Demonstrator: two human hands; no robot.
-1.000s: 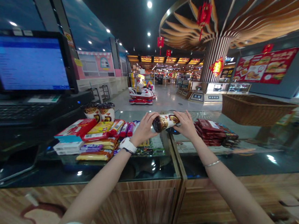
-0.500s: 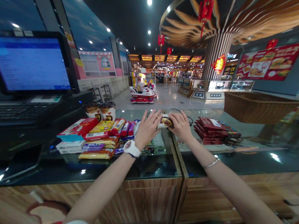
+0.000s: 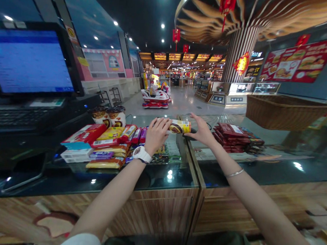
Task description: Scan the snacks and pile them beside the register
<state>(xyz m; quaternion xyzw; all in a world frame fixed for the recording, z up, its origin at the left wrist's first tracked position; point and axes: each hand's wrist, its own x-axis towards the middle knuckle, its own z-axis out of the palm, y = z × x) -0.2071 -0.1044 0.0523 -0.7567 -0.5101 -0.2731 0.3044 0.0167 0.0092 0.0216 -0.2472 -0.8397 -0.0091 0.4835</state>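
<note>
Over the glass counter, my left hand [image 3: 157,135], with a white watch on its wrist, is wrapped round the left part of a cylindrical snack packet [image 3: 177,126]. The packet lies sideways, white with a brown picture and a yellow and red right end; its left end is hidden under my fingers. At that yellow end is my right hand [image 3: 202,131], its thumb and fingers spread apart. The thumb tip is close to the packet; whether it touches I cannot tell. Left of my left hand lie stacked snack bars [image 3: 112,154] and red and yellow packets [image 3: 109,135].
Two brown-lidded cups [image 3: 116,116] stand behind the snacks. At the left are a monitor [image 3: 28,63], a keyboard [image 3: 17,117] and a dark phone-like slab [image 3: 28,168]. Dark red packets [image 3: 229,136] and a wicker basket [image 3: 284,114] sit at the right.
My right hand has opened and come away from the packet's right end, baring its yellow part. My left hand has moved slightly left, still on the packet. The view has tilted down a little.
</note>
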